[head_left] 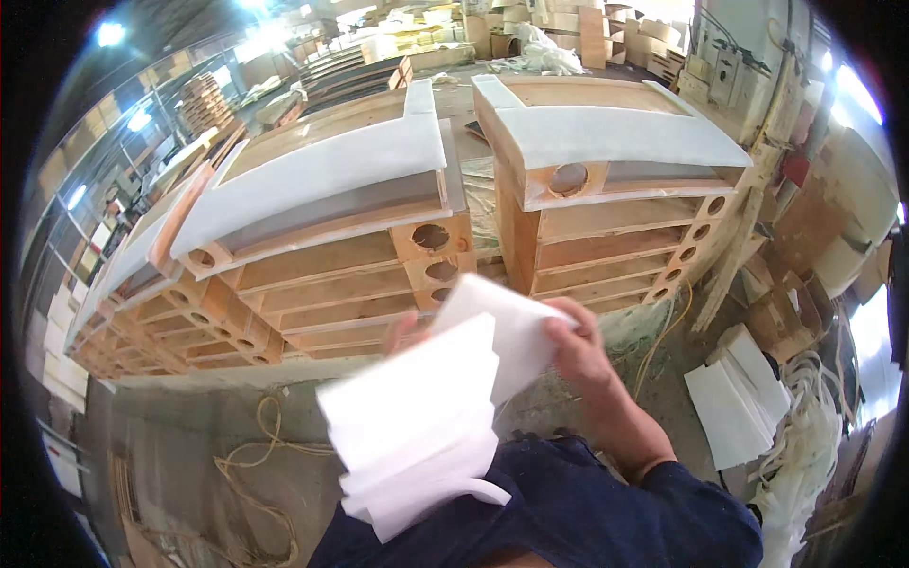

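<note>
While the right hand [579, 352] pinches the top white foam sheet [507, 327] at its far edge, fingers curled over it, the left hand [402, 331] is almost wholly hidden behind the stack of white foam sheets [421, 431], so whether it is spread or gripping cannot be told; only a bit of thumb or finger shows at the stack's eleven o'clock. The stack is blurred, fanned, held against the dark blue sleeve [578, 511] at six o'clock; its sheets are too smeared to count. At twelve o'clock from the hands stand two piles of curved wooden frames: the left pile [322, 275] and the right pile [615, 256], each topped with a white foam strip. A third pile [142, 312] leans at nine o'clock. At three o'clock, white panels [734, 402] lie on the floor. A yellowish cord [251, 464] loops at eight o'clock.
</note>
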The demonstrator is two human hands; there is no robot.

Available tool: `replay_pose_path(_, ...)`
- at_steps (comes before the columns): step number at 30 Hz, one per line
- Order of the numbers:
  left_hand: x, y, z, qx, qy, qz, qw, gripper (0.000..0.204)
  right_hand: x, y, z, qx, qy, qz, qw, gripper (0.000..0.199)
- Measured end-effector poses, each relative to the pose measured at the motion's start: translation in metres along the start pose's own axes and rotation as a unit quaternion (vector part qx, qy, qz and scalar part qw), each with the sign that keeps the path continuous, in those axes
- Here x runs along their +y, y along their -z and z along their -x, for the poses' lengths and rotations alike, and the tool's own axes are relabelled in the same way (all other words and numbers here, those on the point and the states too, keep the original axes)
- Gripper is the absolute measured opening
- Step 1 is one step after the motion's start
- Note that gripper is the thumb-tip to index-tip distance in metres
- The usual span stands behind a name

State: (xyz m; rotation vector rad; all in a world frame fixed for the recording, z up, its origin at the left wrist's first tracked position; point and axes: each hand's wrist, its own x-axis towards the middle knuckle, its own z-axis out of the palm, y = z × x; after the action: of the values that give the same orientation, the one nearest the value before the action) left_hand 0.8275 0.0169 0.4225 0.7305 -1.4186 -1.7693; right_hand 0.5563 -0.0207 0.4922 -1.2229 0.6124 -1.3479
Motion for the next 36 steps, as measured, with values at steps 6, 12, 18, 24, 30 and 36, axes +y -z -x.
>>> replay_pose_path(6, -0.017, 0.009, -0.015, -0.041, 0.066, -0.236, 0.969, 0.026, -0.031, 0.038, 0.038, 0.178, 0.092, 0.009, 0.980, 0.022)
replay_pose_path(12, -0.020, 0.014, -0.032, 0.061, -0.052, -0.437, 0.896, 0.027, -0.041, 0.105, 0.028, 0.302, 0.122, 0.275, 0.905, 0.027)
replay_pose_path(18, 0.050, -0.031, -0.068, 0.112, 0.023, -0.424, 0.898, 0.041, -0.017, 0.158, -0.014, 0.347, 0.117, 0.242, 0.899, 0.025)
replay_pose_path(24, 0.069, -0.015, -0.124, 0.255, -0.074, -0.549, 0.792, 0.058, 0.043, 0.196, -0.079, 0.361, 0.186, 0.241, 0.881, 0.022)
replay_pose_path(30, 0.120, -0.040, -0.191, 0.215, -0.149, -0.639, 0.723, 0.051, 0.043, 0.223, -0.141, 0.369, 0.100, 0.201, 0.902, 0.021)
replay_pose_path(36, 0.136, -0.038, -0.176, -0.022, 0.091, -0.672, 0.735, 0.036, -0.034, 0.239, -0.208, 0.308, 0.413, 0.423, 0.745, 0.039)
